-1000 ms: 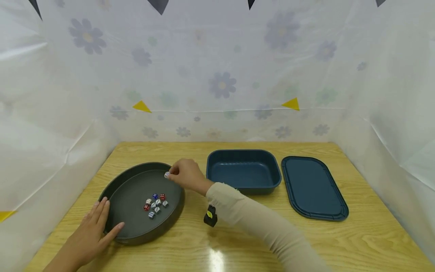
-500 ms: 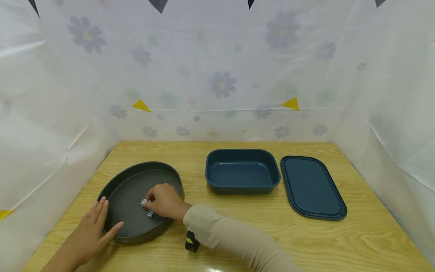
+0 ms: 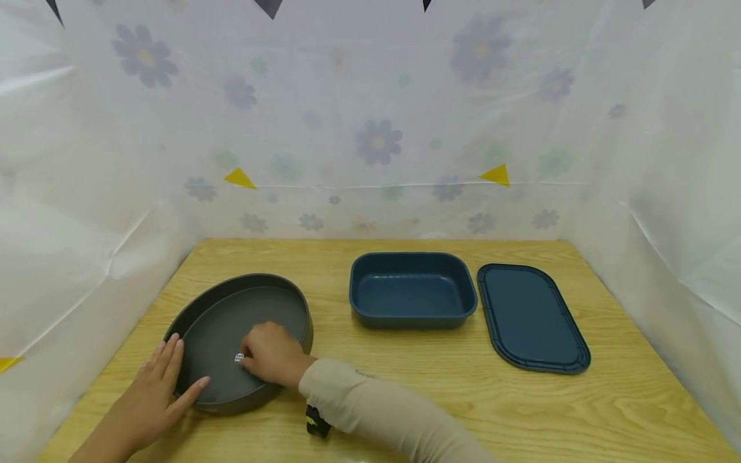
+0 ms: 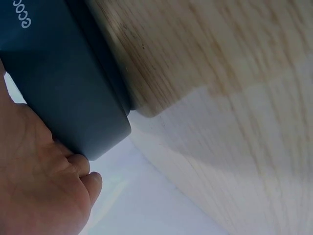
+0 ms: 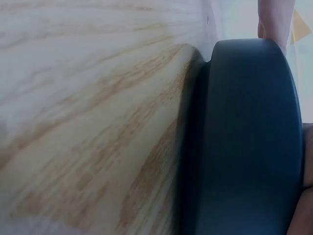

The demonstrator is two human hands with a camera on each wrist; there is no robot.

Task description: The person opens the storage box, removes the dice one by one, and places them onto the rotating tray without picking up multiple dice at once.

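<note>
A dark grey oval tray [image 3: 278,299] lies on the left of the wooden table [image 3: 405,386]. My left hand [image 3: 168,378] rests on its near-left rim with straight fingers; the left wrist view shows the palm [image 4: 34,186] against the tray wall [image 4: 63,83]. My right hand [image 3: 269,354] is inside the tray near its front, fingers curled. A white die [image 3: 239,357] shows at its fingertips. The other dice are hidden under that hand. The right wrist view shows only the tray wall [image 5: 249,137] and wood [image 5: 98,98].
A dark blue rectangular container [image 3: 412,321] stands right of the tray, with its flat blue lid [image 3: 529,318] lying beside it. A small black device [image 3: 315,424] hangs under my right sleeve. Floral plastic sheeting [image 3: 376,141] walls in the table on three sides.
My right hand came from the tray's far rim, carrying a white die, down to the dice cluster near the front, and now covers it. My left hand stayed on the rim.
</note>
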